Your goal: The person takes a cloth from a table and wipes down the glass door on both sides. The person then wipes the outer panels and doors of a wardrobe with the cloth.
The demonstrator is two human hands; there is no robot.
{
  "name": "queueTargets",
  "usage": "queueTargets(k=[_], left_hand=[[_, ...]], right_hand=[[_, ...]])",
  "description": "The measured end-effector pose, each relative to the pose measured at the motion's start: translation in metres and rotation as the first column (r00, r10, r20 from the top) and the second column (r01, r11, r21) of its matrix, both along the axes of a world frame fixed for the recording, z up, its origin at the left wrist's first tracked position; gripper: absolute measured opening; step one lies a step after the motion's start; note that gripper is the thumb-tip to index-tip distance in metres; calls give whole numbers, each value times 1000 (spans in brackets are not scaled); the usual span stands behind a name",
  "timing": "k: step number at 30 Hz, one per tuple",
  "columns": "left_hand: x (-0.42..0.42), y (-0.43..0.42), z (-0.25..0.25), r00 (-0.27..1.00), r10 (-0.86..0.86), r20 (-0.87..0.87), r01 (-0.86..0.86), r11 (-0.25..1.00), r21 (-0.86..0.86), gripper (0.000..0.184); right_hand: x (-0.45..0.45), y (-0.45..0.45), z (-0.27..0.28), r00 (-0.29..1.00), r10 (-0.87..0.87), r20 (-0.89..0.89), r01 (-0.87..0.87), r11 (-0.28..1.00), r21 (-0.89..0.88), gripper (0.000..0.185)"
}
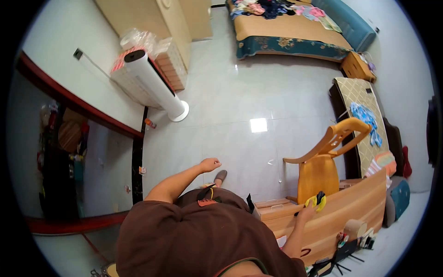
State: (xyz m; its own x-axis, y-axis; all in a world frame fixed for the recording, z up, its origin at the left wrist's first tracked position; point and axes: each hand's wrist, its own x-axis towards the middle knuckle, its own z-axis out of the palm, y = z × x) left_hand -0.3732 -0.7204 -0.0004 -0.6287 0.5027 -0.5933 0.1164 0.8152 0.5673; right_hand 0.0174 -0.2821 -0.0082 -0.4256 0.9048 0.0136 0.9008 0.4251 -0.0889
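Note:
My left hand point(211, 164) is held out in front of my body above the tiled floor, its fingers loosely curled with nothing visible in them. Over at the desk, my right hand point(308, 212) grips a yellow-and-black bundle point(320, 201) at the desk's edge; its exact kind is too small to make out. The wooden desk point(344, 205) has a wood-grain top. Just beyond the bundle stands a wooden chair point(318, 175) with a curved back. One slippered foot point(221, 175) shows below my left hand.
A white tower appliance point(159, 85) stands by stacked boxes point(170, 62) at left. A red-framed doorway point(83, 106) opens beside me. Ahead is a bed point(286, 27) with clothes on it. A bench-like mattress point(364, 99) bears blue cloth. A roll point(354, 227) and a black stand point(344, 251) are on the desk.

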Motion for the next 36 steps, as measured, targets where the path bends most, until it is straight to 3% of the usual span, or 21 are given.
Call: queueTargets(k=[3, 6, 9, 10, 12, 13, 14, 15, 16, 19, 22, 24, 27, 28, 31, 34, 36], left_hand=[[-14, -25, -19, 992, 114, 55, -117, 992, 44, 49], [-37, -35, -39, 963, 238, 125, -253, 961, 113, 48], [-67, -27, -31, 903, 311, 297, -382, 896, 224, 45], [-82, -19, -23, 894, 298, 335, -391, 885, 255, 40], [-113, -6, -3, 922, 200, 332, -317, 882, 349, 38], [-128, -3, 5, 931, 146, 336, -277, 880, 386, 37], [-148, 1, 15, 931, 127, 342, -281, 848, 449, 38], [-161, 3, 21, 927, 108, 359, -290, 813, 505, 40], [-178, 1, 37, 951, 120, 285, -253, 831, 495, 42], [-238, -3, 61, 978, 206, 19, -184, 828, 530, 52], [-279, -18, 126, 925, 305, 225, -376, 661, 650, 57], [-303, -26, 172, 852, 329, 407, -523, 575, 629, 58], [-325, -31, 195, 766, 286, 576, -642, 395, 658, 57], [-333, -30, 192, 784, 322, 531, -621, 419, 662, 53], [-366, -24, 173, 808, 427, 406, -578, 438, 688, 43], [-413, -29, 152, 736, 581, 347, -596, 312, 740, 31], [-444, -32, 171, 686, 673, 275, -591, 295, 751, 30]], right_hand=[[-31, -43, 54, 996, -85, 14, 86, 973, -214, 38], [-45, -51, 41, 991, 59, -122, -100, 927, -360, 41], [-106, -78, 44, 795, 141, -590, -419, 831, -367, 43], [-147, -98, 69, 810, 101, -578, -409, 803, -433, 42], [-215, -117, 63, 753, 82, -653, -512, 696, -504, 40], [-267, -142, 99, 645, -17, -764, -633, 548, -547, 38], [-314, -172, 139, 629, -147, -763, -605, 524, -600, 37], [-352, -178, 142, 588, -86, -804, -699, 447, -559, 36], [-394, -196, 167, 571, -182, -800, -709, 382, -593, 38], [-498, -224, 200, 471, -224, -853, -799, 301, -520, 38], [-577, -248, 226, 559, -481, -675, -667, 223, -711, 35], [-618, -259, 240, 538, -591, -601, -694, 94, -714, 37], [-667, -267, 243, 529, -696, -484, -717, -63, -694, 38], [-681, -268, 242, 536, -718, -445, -719, -112, -686, 39], [-726, -260, 228, 599, -695, -398, -701, -215, -680, 39], [-776, -243, 232, 649, -541, -535, -707, -170, -686, 34], [-816, -225, 230, 631, -272, -727, -760, -30, -649, 32]])
